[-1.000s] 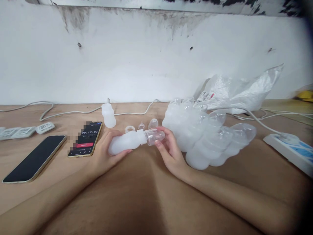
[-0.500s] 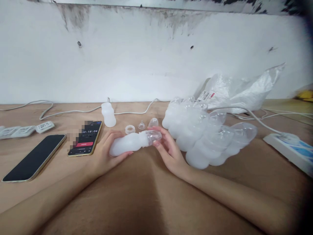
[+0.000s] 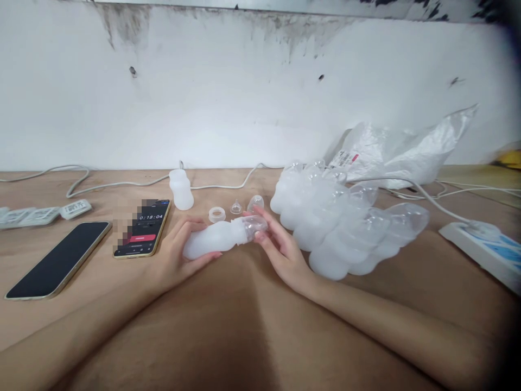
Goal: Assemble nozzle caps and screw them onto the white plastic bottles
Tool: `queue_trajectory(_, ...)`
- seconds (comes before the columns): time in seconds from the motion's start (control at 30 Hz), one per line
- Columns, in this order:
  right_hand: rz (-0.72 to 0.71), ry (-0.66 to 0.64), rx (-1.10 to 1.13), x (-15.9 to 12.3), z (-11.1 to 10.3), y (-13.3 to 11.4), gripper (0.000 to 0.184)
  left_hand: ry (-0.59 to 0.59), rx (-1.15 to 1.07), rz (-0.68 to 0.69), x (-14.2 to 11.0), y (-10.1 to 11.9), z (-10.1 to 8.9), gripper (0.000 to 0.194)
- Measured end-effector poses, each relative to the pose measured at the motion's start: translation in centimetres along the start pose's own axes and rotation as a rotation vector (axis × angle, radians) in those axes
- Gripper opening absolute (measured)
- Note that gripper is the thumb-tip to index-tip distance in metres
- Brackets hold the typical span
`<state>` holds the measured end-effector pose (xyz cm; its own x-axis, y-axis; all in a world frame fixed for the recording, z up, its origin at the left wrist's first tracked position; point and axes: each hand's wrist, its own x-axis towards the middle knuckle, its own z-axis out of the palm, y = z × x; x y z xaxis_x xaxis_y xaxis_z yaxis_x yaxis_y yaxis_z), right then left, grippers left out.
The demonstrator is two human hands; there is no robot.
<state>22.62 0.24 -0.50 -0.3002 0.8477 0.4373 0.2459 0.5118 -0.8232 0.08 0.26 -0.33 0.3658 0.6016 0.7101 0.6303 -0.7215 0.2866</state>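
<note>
A frosted white baby bottle (image 3: 211, 239) lies tilted on its side between my hands, its capped end pointing right. My left hand (image 3: 183, 247) is wrapped round the bottle's body. With thumb and fingers, my right hand (image 3: 280, 250) grips the clear cap (image 3: 254, 227) at the bottle's top. Just behind the bottle are a white collar ring (image 3: 217, 214), a clear teat (image 3: 236, 206) and another clear cap (image 3: 255, 203). An open bottle body (image 3: 181, 190) stands upright farther back on the left.
Several capped bottles (image 3: 325, 217) crowd together on the right. Behind them lies a crumpled plastic bag (image 3: 391, 155). A power strip (image 3: 484, 247) sits far right, with cables along the wall. Two phones, one dark (image 3: 59, 260) and one showing a timer (image 3: 146, 231), lie left, near small labelled packs (image 3: 43, 215).
The cap's end and my right fingers have shifted very slightly left. Both hands keep their grip, and the loose parts stay in place.
</note>
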Motion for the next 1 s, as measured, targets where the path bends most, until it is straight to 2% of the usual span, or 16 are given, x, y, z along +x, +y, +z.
queue_trajectory(0.2, -0.117, 0.012, -0.243, -0.3, 0.1, -0.4, 0.032, 0.005, -0.024, 0.035, -0.1, 0.2, -0.1, 0.043)
queue_trajectory(0.33, -0.148, 0.006, -0.338, -0.3, 0.2, -0.5, 0.027, -0.004, -0.035, 0.042, -0.1, 0.4, -0.1, 0.043)
queue_trajectory(0.73, -0.17, -0.023, -0.388, -0.5, 0.2, -0.9, 0.025, -0.027, -0.004, 0.079, -0.2, 0.5, -0.3, 0.042)
queue_trajectory(1.0, -0.208, 0.024, -0.393, -0.6, 0.3, -0.9, 0.025, -0.065, 0.004, 0.0, 0.0, 1.5, -0.4, 0.039)
